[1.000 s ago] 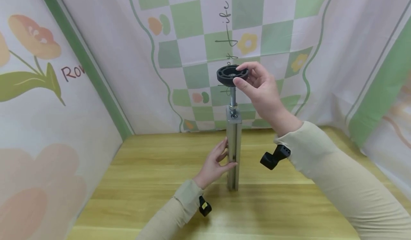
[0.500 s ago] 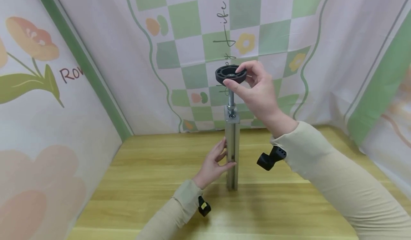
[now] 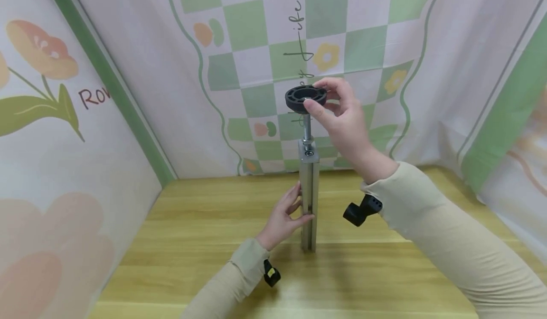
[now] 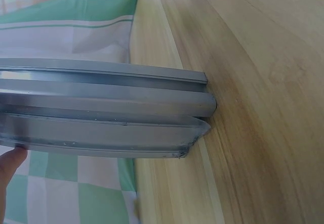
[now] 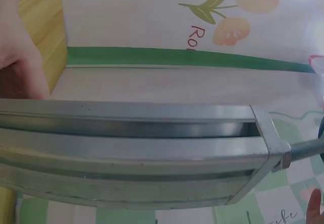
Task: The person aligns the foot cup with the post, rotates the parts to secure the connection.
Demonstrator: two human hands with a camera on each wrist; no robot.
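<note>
A slotted aluminium extrusion (image 3: pixel 305 181) stands upright on the wooden table. Its top carries an end plate (image 3: pixel 314 158), from which a threaded rod (image 3: pixel 307 126) with a nut (image 3: pixel 307 142) rises to a round black levelling foot (image 3: pixel 294 102). My left hand (image 3: pixel 279 221) grips the profile low down, thumb on the near face and fingers on the left side. Up top, my right hand (image 3: pixel 348 119) pinches the foot's rim between thumb and fingers. The left wrist view shows the profile's lower end (image 4: pixel 167 102) against the wood, with one fingertip (image 4: pixel 12 163) at its edge.
The wooden table (image 3: pixel 205 214) reaches back to a checkered curtain (image 3: pixel 248 24). Printed fabric (image 3: pixel 51 167) hangs at the left, with more cloth at the right. Black wrist cameras (image 3: pixel 362 211) hang below both sleeves.
My right thumb slid left along the foot's near rim, then came back to the right. The left hand keeps its hold, and the profile stays upright.
</note>
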